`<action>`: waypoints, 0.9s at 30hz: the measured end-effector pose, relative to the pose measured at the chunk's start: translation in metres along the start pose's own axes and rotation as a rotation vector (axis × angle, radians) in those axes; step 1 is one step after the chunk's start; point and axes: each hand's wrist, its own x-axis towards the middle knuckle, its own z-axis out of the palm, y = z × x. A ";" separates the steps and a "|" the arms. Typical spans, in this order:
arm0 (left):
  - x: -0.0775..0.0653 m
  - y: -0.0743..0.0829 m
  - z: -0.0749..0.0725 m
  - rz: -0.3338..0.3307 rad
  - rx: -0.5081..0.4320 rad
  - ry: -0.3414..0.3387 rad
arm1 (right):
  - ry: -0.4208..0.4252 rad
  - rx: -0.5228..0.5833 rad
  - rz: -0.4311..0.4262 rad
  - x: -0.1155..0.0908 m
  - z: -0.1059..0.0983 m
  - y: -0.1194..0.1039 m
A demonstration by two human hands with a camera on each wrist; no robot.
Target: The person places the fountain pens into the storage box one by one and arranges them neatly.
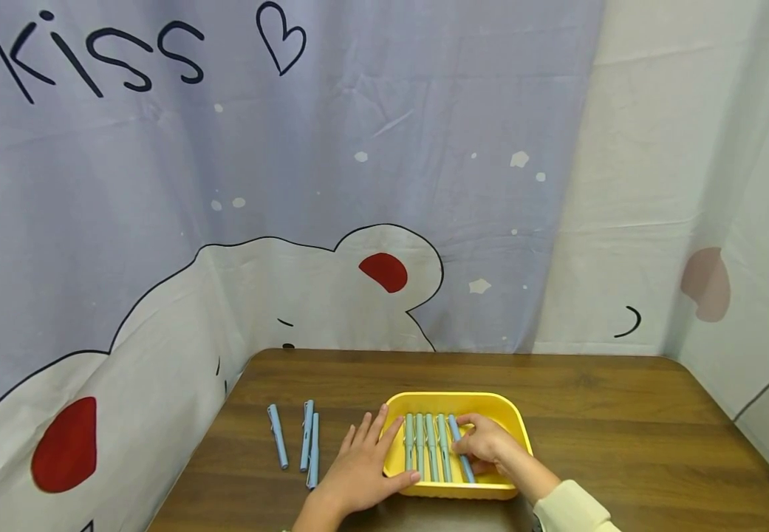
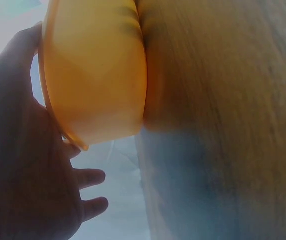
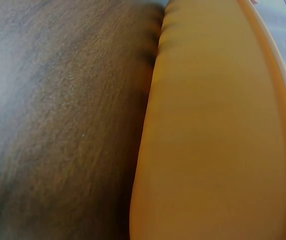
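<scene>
Blue pen (image 1: 467,469) is in the yellow tray (image 1: 457,490), at the R end of a row, tilted a bit, top leaning L. R hand (image 1: 487,445) is on it, thumb & fingers pinching it; some fingertips tucked out of sight, so can't tell how they lie. Just L of it, four green pens (image 1: 426,447) lie side by side on the tray floor, approx parallel, clips showing on some; the one nearest the blue pen slants slightly.

L hand (image 1: 367,469) is at the tray's L side, fingers spread & mostly straight, resting on the rim, thumb out along the front edge, no pen in it. The two hands are well apart, w/ the pen row btwn them. From the L wrist cam: thumb up at the rim, other fingertips poking out past the tray corner. R wrist cam gets only the tray's outer wall & bench, R hand not really visible there.

Tray sits on the brown wood-grain bench (image 1: 623,421). L of the L hand, three loose blue pens (image 1: 278,437) lie on the bench: two close together, one slightly apart further L.

Pale sleeve (image 1: 573,510) on the R arm. Bkgd: hanging cloth (image 1: 424,111), lilac & white, w/ "kiss", a heart & red-patched cartoon shapes.
</scene>
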 end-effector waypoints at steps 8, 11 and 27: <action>0.000 0.000 -0.001 -0.002 -0.001 -0.001 | -0.029 0.003 -0.018 0.000 -0.001 0.001; 0.000 0.000 0.000 -0.005 0.000 -0.004 | -0.032 -0.033 -0.026 -0.003 -0.002 0.001; 0.000 0.000 0.000 -0.004 -0.008 -0.002 | -0.121 -0.059 -0.090 -0.020 -0.010 0.003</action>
